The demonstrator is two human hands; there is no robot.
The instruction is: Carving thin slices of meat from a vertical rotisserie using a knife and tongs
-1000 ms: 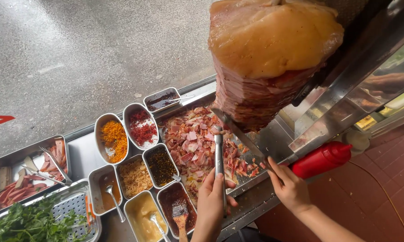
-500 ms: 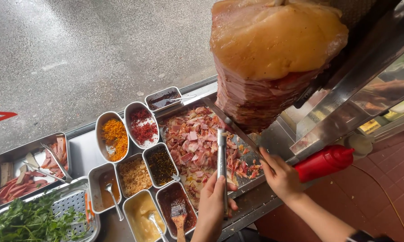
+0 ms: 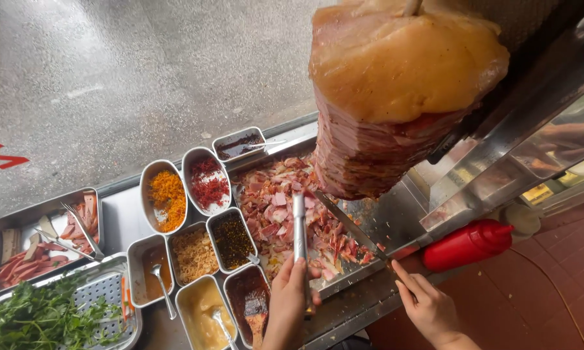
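Wet grey pavement lay beyond a steel food counter [image 3: 395, 214], over which a tall cone of stacked meat [image 3: 395, 104] hung on a vertical spit. The left hand [image 3: 290, 304] was wrapped shut around the near end of a pair of metal tongs [image 3: 299, 233], whose closed tips reached ahead of the grip into the heap of shaved meat [image 3: 285, 210] on the catch tray. The right hand [image 3: 428, 308] was clenched on the handle of a long carving knife [image 3: 350, 227]; the blade ran up and away from that grip, its tip just under the cone's lower edge and over the shavings.

To do this well, the blade looked best kept flat and close against the cone's face, so slices would fall thin onto the tray, with the tongs kept clear of the edge and to the far side of the pile.

Left of the tongs' grip sat small steel tubs of orange shreds [image 3: 167, 194], red relish [image 3: 207, 183] and dark sauce [image 3: 232, 241], and herbs [image 3: 42, 317] farther left. A red squeeze bottle [image 3: 467, 243] lay just right of the knife hand.
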